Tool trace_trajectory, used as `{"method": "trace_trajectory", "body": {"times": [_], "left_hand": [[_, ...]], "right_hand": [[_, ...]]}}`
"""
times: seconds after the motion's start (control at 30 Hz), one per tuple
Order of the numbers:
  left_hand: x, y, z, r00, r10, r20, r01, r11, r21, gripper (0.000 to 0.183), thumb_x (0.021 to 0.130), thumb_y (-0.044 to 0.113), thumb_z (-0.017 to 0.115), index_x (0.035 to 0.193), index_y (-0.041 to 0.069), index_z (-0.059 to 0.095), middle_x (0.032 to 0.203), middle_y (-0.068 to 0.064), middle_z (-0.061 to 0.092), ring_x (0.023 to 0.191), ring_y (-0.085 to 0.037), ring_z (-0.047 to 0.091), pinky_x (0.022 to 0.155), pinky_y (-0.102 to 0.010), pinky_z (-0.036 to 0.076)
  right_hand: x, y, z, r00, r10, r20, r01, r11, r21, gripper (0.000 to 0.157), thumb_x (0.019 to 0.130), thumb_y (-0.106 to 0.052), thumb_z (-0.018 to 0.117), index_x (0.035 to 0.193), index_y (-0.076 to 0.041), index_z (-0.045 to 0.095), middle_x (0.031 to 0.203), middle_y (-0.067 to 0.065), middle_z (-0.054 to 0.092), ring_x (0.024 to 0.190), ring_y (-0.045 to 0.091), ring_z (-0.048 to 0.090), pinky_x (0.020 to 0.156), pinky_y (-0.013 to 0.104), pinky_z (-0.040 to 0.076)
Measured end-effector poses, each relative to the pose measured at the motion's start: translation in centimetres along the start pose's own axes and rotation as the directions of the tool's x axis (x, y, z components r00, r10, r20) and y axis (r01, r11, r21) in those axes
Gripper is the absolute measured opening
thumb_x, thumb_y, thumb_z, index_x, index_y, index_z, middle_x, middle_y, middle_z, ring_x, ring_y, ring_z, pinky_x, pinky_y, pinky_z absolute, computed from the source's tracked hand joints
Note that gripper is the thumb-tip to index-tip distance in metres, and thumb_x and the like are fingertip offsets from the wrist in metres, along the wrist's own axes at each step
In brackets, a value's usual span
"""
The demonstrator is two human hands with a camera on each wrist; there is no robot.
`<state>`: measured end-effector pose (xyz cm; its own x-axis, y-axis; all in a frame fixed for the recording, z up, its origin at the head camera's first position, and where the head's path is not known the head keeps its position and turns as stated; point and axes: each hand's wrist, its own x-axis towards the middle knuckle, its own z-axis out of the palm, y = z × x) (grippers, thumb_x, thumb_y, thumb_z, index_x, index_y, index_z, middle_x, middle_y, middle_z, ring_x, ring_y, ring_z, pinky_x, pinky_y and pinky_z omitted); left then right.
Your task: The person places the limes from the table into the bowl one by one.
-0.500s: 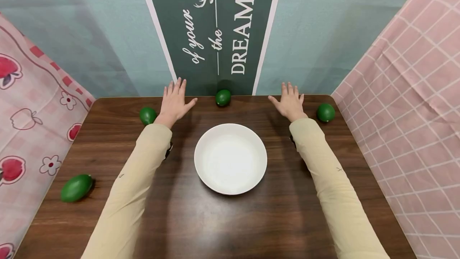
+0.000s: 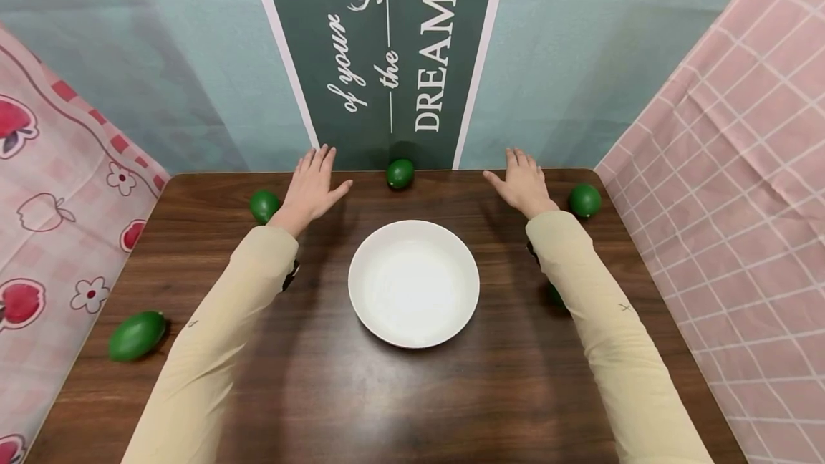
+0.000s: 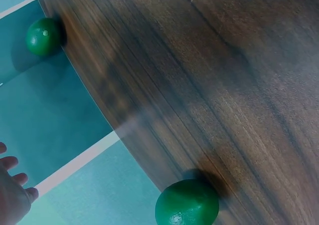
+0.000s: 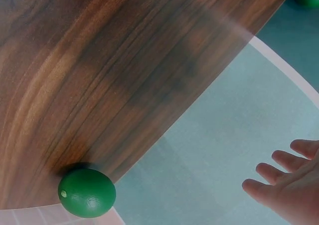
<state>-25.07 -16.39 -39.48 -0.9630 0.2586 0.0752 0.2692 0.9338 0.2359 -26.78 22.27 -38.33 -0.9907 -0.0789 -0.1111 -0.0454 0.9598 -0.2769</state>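
A green fruit (image 2: 263,205) sits by my left hand (image 2: 311,188) — spread, holding nothing. The white bowl (image 2: 414,285) stands mid-table. My right hand (image 2: 525,185), likewise spread and unladen (a part-hidden fruit (image 2: 555,296) lies behind its sleeve (image 2: 602,324)), is near the far-right fruit (image 2: 584,200). Judged step: poised; any grasp calls for curled fingers.

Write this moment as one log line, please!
left hand: fingers straight, holds nothing; right hand: same; round white dish: empty; smooth green oval fruits: on brown wooden table
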Motion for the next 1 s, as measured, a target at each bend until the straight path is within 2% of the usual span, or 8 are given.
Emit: {"method": "trace_trajectory", "body": {"times": [0.6,1.0], "left_hand": [[-1.2,0.2,-0.6,0.997,0.062,-0.049,-0.064,0.997,-0.046,0.064,0.094,0.035,0.047,0.142,-0.002,0.025,0.144,-0.021,0.026,0.133,-0.036,0.022,0.108,-0.047,0.018],[-2.5,1.1,-1.0,0.994,0.110,-0.004,-0.110,0.991,-0.079,0.063,0.094,0.032,0.048,0.142,-0.001,0.025,0.143,-0.021,0.029,0.132,-0.036,0.024,0.108,-0.046,0.019]], "right_hand": [[-0.7,0.0,-0.8,0.999,-0.049,0.022,0.049,0.999,-0.010,0.078,0.092,-0.053,0.036,0.143,0.004,0.017,0.144,0.028,0.017,0.130,0.045,0.017,0.103,0.057,0.020],[-1.6,-0.2,-1.1,0.996,-0.088,0.007,0.088,0.994,-0.057,0.070,0.093,-0.046,0.043,0.138,0.006,0.028,0.141,0.027,0.025,0.127,0.045,0.025,0.101,0.056,0.024]]}}
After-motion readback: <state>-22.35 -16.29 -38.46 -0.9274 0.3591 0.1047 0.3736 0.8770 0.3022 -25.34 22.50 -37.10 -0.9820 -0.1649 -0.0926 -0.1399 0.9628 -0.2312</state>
